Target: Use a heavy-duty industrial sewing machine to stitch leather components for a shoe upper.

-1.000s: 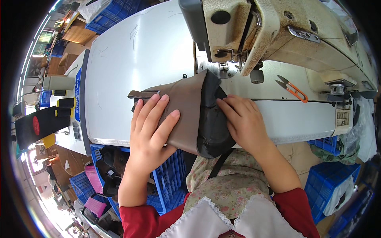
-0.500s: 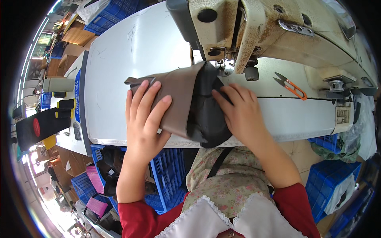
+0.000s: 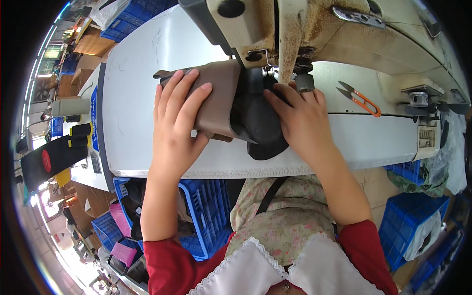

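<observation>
A brown leather piece (image 3: 220, 101), open like a pouch and lined in black, lies on the white sewing table at the machine's needle area. My left hand (image 3: 173, 118) grips its brown side, fingers spread over the top and the thumb at the lower edge. Against its black part (image 3: 265, 130), my right hand (image 3: 305, 115) closes with bent fingers, right beside the presser foot. The sewing machine (image 3: 339, 44) hangs over the work; its head hides part of the black edge and some right fingertips.
Orange-handled thread snips (image 3: 364, 102) lie right of the needle on the machine bed. The white tabletop (image 3: 132, 123) stretches left. Below its front edge stands a blue crate (image 3: 209, 211) with dark pieces; another blue crate (image 3: 410, 223) is at lower right.
Both hands have shifted the leather piece slightly away from me, and its black edge is now further under the machine head. My right fingers have moved in beside the presser foot.
</observation>
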`<state>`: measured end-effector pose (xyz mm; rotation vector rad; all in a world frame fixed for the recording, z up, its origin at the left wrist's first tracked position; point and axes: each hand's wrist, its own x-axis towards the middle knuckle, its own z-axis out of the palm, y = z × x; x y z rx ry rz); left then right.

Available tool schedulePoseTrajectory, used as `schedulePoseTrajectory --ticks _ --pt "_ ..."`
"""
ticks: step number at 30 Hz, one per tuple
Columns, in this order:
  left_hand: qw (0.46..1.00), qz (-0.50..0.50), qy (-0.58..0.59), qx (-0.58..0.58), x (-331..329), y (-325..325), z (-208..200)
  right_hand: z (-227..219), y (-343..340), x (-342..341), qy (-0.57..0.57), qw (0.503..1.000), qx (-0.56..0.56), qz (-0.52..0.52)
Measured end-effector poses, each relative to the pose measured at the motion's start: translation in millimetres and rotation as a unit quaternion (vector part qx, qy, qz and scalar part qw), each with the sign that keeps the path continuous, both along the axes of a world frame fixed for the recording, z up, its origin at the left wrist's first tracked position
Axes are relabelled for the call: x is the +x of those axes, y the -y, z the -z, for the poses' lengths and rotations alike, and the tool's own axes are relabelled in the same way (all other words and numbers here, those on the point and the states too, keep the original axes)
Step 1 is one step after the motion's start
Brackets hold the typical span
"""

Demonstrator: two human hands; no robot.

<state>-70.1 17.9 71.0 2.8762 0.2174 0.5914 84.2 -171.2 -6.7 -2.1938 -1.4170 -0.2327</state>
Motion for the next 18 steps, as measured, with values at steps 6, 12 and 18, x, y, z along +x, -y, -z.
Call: schedulePoseTrajectory --ticks 6,12,18 --pt "1.0 -0.001 0.016 -0.01 5.7 -0.8 2.8 4.7 -3.7 5.3 0.004 1.0 0.0 0.006" --pt "0.999 0.019 0.039 -0.013 7.1 -8.5 8.0 3.6 -4.7 5.2 0.008 1.0 0.005 0.009" --pt "0.999 0.012 0.037 -0.007 6.2 -10.8 12.3 1.1 -5.6 4.5 -0.01 1.0 0.007 0.019"
